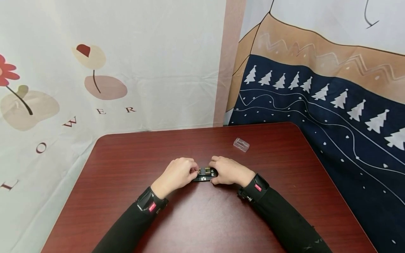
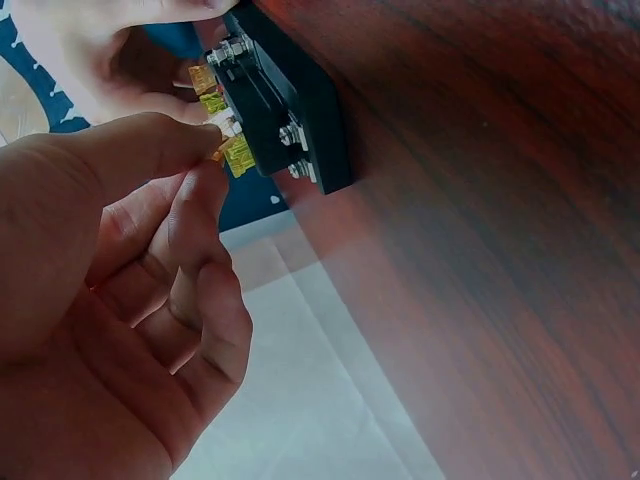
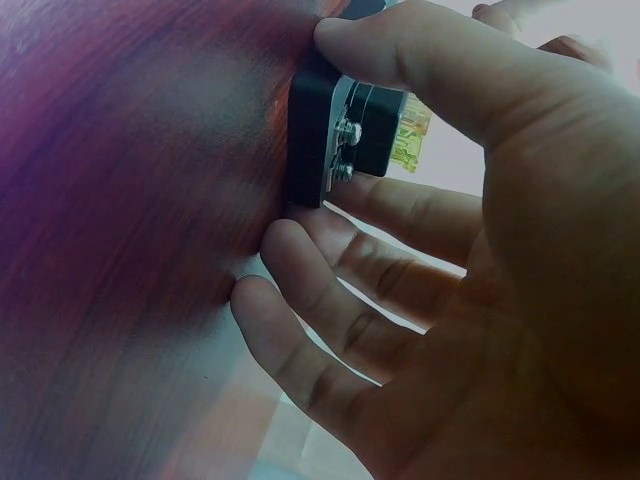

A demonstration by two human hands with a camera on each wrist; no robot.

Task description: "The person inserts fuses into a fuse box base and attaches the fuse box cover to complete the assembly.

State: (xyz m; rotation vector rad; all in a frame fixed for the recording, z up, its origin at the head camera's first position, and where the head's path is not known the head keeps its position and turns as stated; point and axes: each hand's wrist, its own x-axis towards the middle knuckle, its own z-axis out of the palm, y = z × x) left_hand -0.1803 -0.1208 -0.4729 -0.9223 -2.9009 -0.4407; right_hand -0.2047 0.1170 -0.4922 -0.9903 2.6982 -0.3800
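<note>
A black fuse block lies on the table between both hands. Metal screw terminals line its edge, and yellow blade fuses stick up from its raised middle. In the left wrist view an orange fuse sits farther along the row. My left hand is at the block's left end, thumb and index fingertip pinching a small orange blade fuse, mostly hidden by the fingertips, right at the row. With my right hand I grip the right end of the block, thumb on the near side, fingers around the far side.
A clear plastic cover lies on the reddish-brown table, beyond my right hand. Printed curtains hang right behind the table's back edge and along its right side.
</note>
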